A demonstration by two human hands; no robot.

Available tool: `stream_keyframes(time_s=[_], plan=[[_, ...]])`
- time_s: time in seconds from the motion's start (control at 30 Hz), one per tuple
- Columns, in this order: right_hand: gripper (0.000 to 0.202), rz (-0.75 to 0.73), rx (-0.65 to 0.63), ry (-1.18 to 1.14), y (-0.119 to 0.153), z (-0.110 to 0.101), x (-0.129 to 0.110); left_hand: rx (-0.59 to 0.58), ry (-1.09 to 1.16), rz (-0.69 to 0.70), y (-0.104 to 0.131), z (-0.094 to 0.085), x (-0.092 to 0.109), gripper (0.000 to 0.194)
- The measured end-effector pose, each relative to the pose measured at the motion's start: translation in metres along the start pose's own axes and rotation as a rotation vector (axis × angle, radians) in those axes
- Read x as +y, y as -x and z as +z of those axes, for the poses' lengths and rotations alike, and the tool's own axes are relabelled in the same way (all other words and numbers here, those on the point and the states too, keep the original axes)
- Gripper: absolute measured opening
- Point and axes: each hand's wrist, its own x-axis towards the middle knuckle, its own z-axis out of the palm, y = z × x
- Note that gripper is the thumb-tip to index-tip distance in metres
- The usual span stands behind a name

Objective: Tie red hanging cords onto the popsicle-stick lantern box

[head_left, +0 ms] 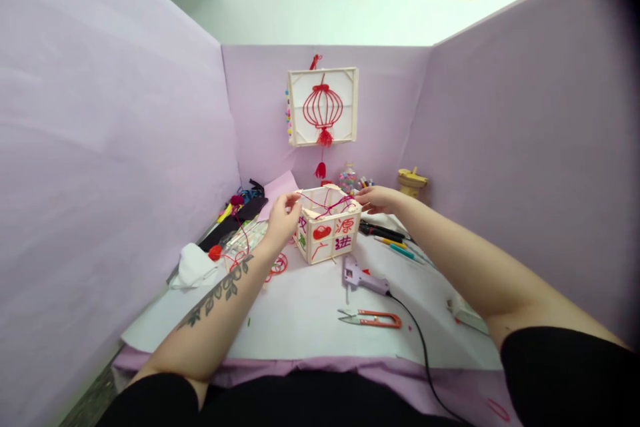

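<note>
A box-shaped paper lantern (334,230) with a pale wooden frame stands on the table in front of me. Its panels carry red, orange, purple and green characters and a red shape. Magenta cord (330,207) crosses over its open top, with strands gathered near the middle. My left hand (285,213) is closed at the upper left edge of the lantern; part of its grip is hidden. At the upper right corner, the fingers of my right hand (379,199) are bent together on the cord, their tips partly hidden.
A lilac glue gun (365,277) and orange-handled thread snips (373,319) lie in front. Pens (400,250) rest to the right. Red cord (277,269) and a white cloth (196,265) lie left. Behind hangs a finished lantern (323,107); a jar of pompoms (347,180) stands below.
</note>
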Motion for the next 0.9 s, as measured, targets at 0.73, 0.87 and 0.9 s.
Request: stream_keyframes(time_s=[0.73,0.87,0.9], plan=[[0.016,0.034,-0.048,0.275,-0.018,0.010,-0.043,-0.046,0.188,0.002,-0.003,0.011,0.018,0.033],[0.021,0.076,-0.064,0.361,-0.037,0.032,-0.045,-0.050,0.302,-0.108,0.016,0.006,0.004,0.034],[0.021,0.068,-0.056,0.386,-0.038,0.035,-0.046,-0.023,0.349,-0.150,0.020,0.006,0.000,0.035]])
